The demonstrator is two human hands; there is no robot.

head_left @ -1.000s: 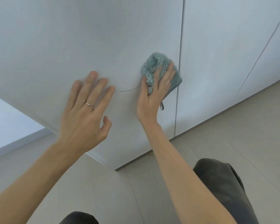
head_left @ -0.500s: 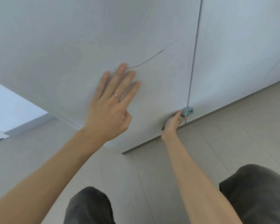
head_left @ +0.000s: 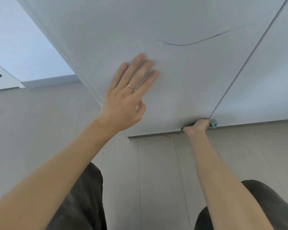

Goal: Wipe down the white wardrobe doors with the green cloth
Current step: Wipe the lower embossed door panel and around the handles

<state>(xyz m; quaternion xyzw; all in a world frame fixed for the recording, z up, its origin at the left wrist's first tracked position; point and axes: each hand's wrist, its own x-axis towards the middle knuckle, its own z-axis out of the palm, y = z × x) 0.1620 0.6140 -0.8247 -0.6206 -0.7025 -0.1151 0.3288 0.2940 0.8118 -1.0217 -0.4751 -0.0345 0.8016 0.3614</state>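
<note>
Two hands are on the white wardrobe door [head_left: 181, 83]: the left hand [head_left: 125, 103] lies flat against it with straight fingers and a ring [head_left: 131, 86]. The right hand [head_left: 197, 126] grips the green cloth [head_left: 214, 124] at the door's bottom edge, just left of the seam, above the pale floor [head_left: 156, 171]. A thin dark curved mark [head_left: 189, 44] sits higher on the door.

Pale plank floor [head_left: 156, 180] fills the lower half of the frame, with a small yellowish spot [head_left: 168, 136] on it near the middle. Dark trousers [head_left: 83, 205] show at the bottom edge over both knees. At upper left stand a white wall [head_left: 20, 47] with its skirting board [head_left: 50, 82] and a white panel [head_left: 2, 80] with a dark hole.
</note>
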